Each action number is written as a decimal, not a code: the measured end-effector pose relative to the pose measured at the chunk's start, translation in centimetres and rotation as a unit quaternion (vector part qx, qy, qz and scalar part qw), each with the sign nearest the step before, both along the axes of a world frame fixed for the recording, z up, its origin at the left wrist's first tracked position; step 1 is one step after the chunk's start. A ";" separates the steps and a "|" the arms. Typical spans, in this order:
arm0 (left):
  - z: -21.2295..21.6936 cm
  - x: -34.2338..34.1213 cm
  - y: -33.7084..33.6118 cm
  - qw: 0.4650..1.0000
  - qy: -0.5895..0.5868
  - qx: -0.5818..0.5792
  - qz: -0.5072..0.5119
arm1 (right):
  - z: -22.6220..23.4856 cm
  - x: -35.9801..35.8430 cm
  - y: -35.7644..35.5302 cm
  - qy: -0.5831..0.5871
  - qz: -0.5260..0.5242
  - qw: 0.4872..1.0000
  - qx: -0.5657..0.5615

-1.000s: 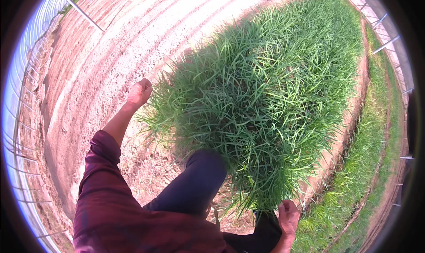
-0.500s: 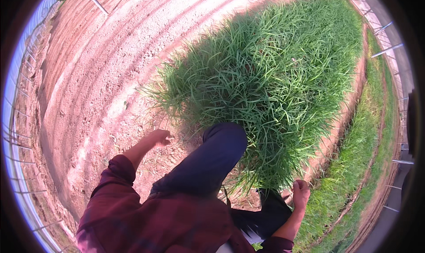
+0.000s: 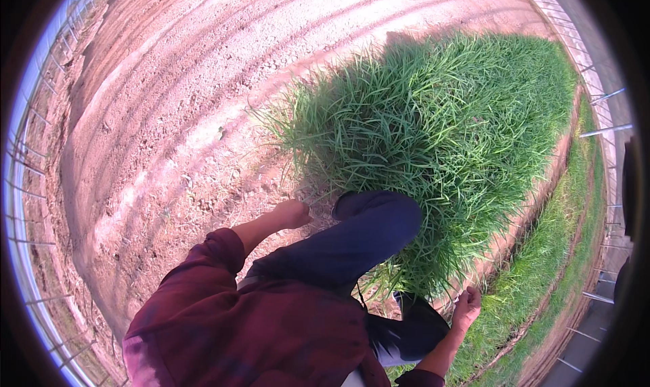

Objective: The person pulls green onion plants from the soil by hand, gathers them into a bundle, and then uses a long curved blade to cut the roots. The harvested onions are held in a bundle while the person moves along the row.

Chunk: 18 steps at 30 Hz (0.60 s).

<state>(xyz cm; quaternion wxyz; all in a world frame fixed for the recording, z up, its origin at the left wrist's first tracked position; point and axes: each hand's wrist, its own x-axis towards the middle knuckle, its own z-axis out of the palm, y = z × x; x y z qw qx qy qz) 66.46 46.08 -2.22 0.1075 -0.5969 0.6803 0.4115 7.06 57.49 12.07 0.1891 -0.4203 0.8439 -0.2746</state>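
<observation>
My left hand (image 3: 293,213) is held over the bare soil beside my bent knee, its fingers curled into a fist. Anything inside that fist is hidden. A dense patch of long-bladed green grass-like plants (image 3: 440,130) stands in front of me and to the right. My right hand (image 3: 466,307) is low at the patch's near right edge, beyond my other leg. Its fingers are drawn together near the thumb, and whatever they may hold is too small to make out.
Pale bare soil (image 3: 183,109) with striped shadows spreads to the left and ahead. Past a narrow earth strip on the right runs a lower green bed (image 3: 542,272). Metal poles (image 3: 606,130) line the right side, and a curved framed wall edges the left. My dark-trousered knee (image 3: 393,214) presses against the plants.
The view has shifted, so the plants sit further right and lower. My left hand has moved right, nearer my knee, and its loose fingers have closed. My right hand stays low at the right.
</observation>
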 end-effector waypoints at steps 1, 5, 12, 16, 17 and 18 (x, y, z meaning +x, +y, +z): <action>0.1 0.1 0.1 1.000 0.009 -0.015 0.000 | 0.2 -0.4 0.4 -0.013 -0.012 1.000 -0.008; -1.6 -0.2 0.4 0.999 0.028 -0.043 -0.002 | -0.6 -7.1 3.4 -0.068 -0.027 0.997 -0.027; -2.9 -0.1 3.2 0.998 0.061 -0.018 0.006 | -2.3 -9.3 7.7 -0.135 -0.116 0.981 0.075; -2.9 0.6 3.6 0.998 0.055 -0.024 -0.012 | -1.6 -7.5 7.1 -0.070 -0.086 0.987 0.119; -3.2 0.8 3.5 0.998 0.054 -0.027 -0.020 | -1.6 -7.3 7.1 -0.063 -0.082 0.988 0.118; -3.3 1.0 3.1 0.998 0.038 -0.019 -0.038 | -1.3 -6.8 6.7 -0.057 -0.080 0.988 0.119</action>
